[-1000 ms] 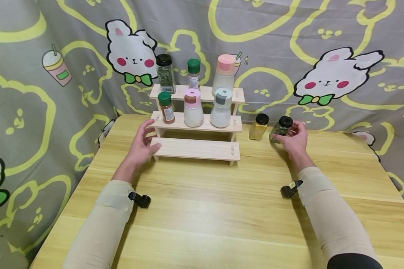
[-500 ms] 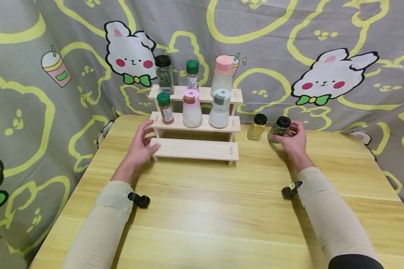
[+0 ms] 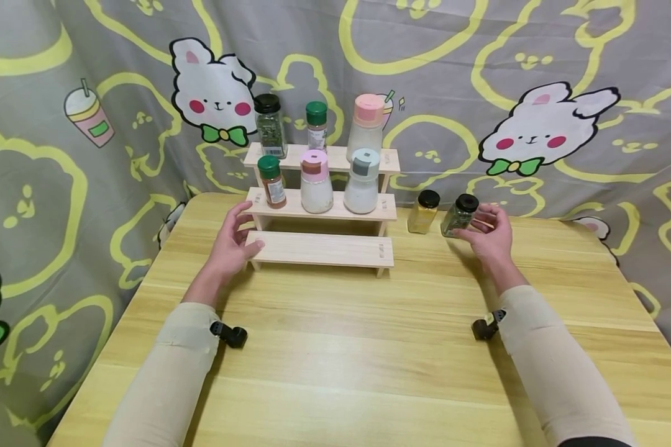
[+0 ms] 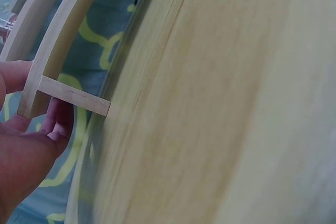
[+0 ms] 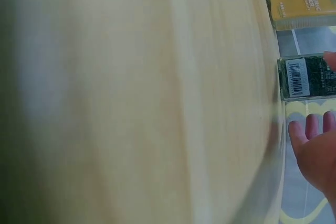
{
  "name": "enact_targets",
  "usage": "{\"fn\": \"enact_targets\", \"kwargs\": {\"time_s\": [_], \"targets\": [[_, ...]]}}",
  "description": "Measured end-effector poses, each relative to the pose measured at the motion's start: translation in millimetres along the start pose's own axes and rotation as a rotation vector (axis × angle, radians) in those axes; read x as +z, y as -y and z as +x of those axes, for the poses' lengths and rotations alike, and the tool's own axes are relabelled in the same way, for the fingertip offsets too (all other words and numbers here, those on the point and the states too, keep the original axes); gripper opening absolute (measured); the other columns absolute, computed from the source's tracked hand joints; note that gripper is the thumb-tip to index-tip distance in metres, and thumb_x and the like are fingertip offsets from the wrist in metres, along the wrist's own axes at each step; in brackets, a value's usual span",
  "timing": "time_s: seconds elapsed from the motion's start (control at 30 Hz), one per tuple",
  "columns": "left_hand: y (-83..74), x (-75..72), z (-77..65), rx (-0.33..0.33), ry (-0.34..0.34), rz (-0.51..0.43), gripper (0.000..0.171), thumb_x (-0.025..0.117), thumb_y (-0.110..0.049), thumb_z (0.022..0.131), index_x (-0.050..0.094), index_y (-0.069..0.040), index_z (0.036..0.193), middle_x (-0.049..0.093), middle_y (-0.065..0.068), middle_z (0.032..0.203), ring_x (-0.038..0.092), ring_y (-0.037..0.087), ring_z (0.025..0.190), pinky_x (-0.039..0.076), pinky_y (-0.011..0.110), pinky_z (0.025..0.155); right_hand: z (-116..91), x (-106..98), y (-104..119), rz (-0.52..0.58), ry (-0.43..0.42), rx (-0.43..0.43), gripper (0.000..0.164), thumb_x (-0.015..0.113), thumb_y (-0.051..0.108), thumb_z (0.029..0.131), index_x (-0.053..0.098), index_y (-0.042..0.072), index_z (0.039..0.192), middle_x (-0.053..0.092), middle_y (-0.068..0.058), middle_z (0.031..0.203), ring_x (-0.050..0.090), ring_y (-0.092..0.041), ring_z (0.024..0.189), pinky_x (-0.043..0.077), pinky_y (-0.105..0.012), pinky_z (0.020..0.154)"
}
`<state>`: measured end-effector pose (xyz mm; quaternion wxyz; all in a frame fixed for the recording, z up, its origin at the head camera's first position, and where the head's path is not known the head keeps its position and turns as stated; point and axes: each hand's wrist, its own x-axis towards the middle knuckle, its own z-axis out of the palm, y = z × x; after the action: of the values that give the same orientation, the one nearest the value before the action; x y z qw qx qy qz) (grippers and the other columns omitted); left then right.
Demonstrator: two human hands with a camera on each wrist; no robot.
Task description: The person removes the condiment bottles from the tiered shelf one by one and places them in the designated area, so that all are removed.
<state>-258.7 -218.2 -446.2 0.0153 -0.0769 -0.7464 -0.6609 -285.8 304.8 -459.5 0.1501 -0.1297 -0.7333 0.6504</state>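
Note:
A three-tier wooden spice rack point(image 3: 320, 249) stands at the back of the table. My left hand point(image 3: 230, 244) holds its left end, thumb on the lowest tier; in the left wrist view its fingers point(image 4: 62, 119) pass behind the tier's end. My right hand point(image 3: 493, 234) is beside a black-lidded spice jar point(image 3: 458, 218) with dark green contents, upright on the table. In the right wrist view the thumb point(image 5: 330, 60) overlaps this jar, while the other fingers point(image 5: 311, 126) stand apart from it. Left of it stands a black-lidded turmeric powder jar point(image 3: 422, 214).
On the middle tier are a green-capped jar point(image 3: 272, 183), a pink-capped shaker point(image 3: 316, 186) and a pale-blue-capped shaker point(image 3: 361, 186). The top tier bears a black-lidded herb jar point(image 3: 271, 130), a green-capped jar point(image 3: 316, 129) and a pink-capped shaker point(image 3: 365, 133). A patterned curtain point(image 3: 436, 62) hangs behind.
My right hand's fingers have come away from the dark green jar, leaving a gap on its right side. The left hand keeps its place on the rack. The view shifts slightly.

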Motion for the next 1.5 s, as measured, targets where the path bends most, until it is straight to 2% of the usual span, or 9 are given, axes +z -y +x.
{"fn": "enact_targets", "kwargs": {"time_s": [0.2,0.4,0.6,0.73,0.83,0.97,1.13,1.37,1.5], "targets": [[-20.6,4.3,-8.1,-0.008,0.008,0.003,0.083,0.057,0.024,0.086,0.026,-0.011,0.155,0.037,0.029,0.145,0.045,0.043,0.12,0.041,0.034,0.095,-7.2,-5.0,4.5,-0.008,-0.024,0.01,0.075,0.086,-0.007,0.071,0.048,0.01,0.133,0.05,-0.004,0.125,0.05,-0.026,0.118,0.049,-0.022,0.084],[-19.5,3.9,-8.1,-0.003,0.007,-0.014,0.084,0.058,0.025,0.085,0.026,-0.01,0.154,0.036,0.031,0.146,0.046,0.043,0.118,0.041,0.032,0.093,-14.2,-9.6,10.6,0.017,-0.049,0.01,0.071,0.086,-0.007,0.07,0.051,0.015,0.127,0.05,-0.004,0.125,0.05,-0.023,0.117,0.047,-0.025,0.09],[-19.4,3.9,-8.1,0.0,0.01,-0.011,0.084,0.058,0.024,0.085,0.026,-0.01,0.154,0.037,0.029,0.146,0.046,0.043,0.119,0.042,0.031,0.093,-20.3,-12.0,17.6,0.031,-0.059,-0.012,0.068,0.086,-0.009,0.07,0.052,0.019,0.123,0.05,-0.004,0.123,0.051,-0.019,0.113,0.042,-0.037,0.101],[-17.3,3.3,-7.2,0.003,0.012,-0.011,0.084,0.058,0.024,0.085,0.025,-0.01,0.155,0.037,0.029,0.145,0.046,0.043,0.119,0.042,0.03,0.093,-24.1,-13.5,21.1,0.018,-0.057,-0.038,0.068,0.085,-0.009,0.07,0.051,0.018,0.123,0.05,-0.008,0.127,0.052,-0.017,0.112,0.04,-0.04,0.104],[-8.5,1.8,-3.9,0.005,0.009,-0.018,0.085,0.058,0.024,0.085,0.026,-0.012,0.155,0.037,0.028,0.146,0.046,0.043,0.119,0.043,0.028,0.092,-27.5,-14.3,24.2,-0.005,-0.052,-0.05,0.069,0.086,-0.007,0.071,0.051,0.018,0.125,0.05,-0.009,0.129,0.052,-0.018,0.114,0.04,-0.039,0.104],[4.7,-0.7,1.1,0.001,0.001,-0.019,0.088,0.059,0.024,0.086,0.026,-0.018,0.156,0.039,0.023,0.147,0.046,0.041,0.121,0.043,0.028,0.092,-32.4,-13.6,30.0,-0.011,-0.048,-0.067,0.072,0.087,-0.005,0.071,0.05,0.014,0.13,0.05,-0.006,0.127,0.051,-0.019,0.116,0.04,-0.038,0.104],[7.1,-2.0,1.3,-0.008,-0.001,-0.008,0.089,0.06,0.022,0.087,0.026,-0.022,0.157,0.039,0.02,0.147,0.046,0.041,0.123,0.042,0.033,0.096,-39.1,-9.4,38.9,0.015,-0.041,-0.098,0.072,0.086,-0.008,0.07,0.051,0.011,0.13,0.052,-0.002,0.123,0.052,-0.02,0.115,0.04,-0.038,0.104],[-8.2,1.3,-3.8,-0.016,0.008,-0.022,0.085,0.057,0.024,0.086,0.026,-0.014,0.156,0.037,0.025,0.147,0.045,0.044,0.122,0.041,0.033,0.095,-47.6,-0.6,51.0,0.036,-0.011,-0.136,0.075,0.086,-0.009,0.069,0.049,0.006,0.132,0.053,-0.003,0.121,0.053,-0.019,0.113,0.04,-0.041,0.104],[-19.6,3.9,-8.3,-0.017,0.01,-0.015,0.084,0.058,0.023,0.086,0.026,-0.012,0.155,0.037,0.026,0.146,0.045,0.043,0.121,0.04,0.034,0.096,-52.2,6.1,56.4,0.029,0.003,-0.159,0.074,0.087,-0.008,0.069,0.05,0.006,0.131,0.052,-0.01,0.124,0.052,-0.022,0.114,0.041,-0.041,0.103]]}}
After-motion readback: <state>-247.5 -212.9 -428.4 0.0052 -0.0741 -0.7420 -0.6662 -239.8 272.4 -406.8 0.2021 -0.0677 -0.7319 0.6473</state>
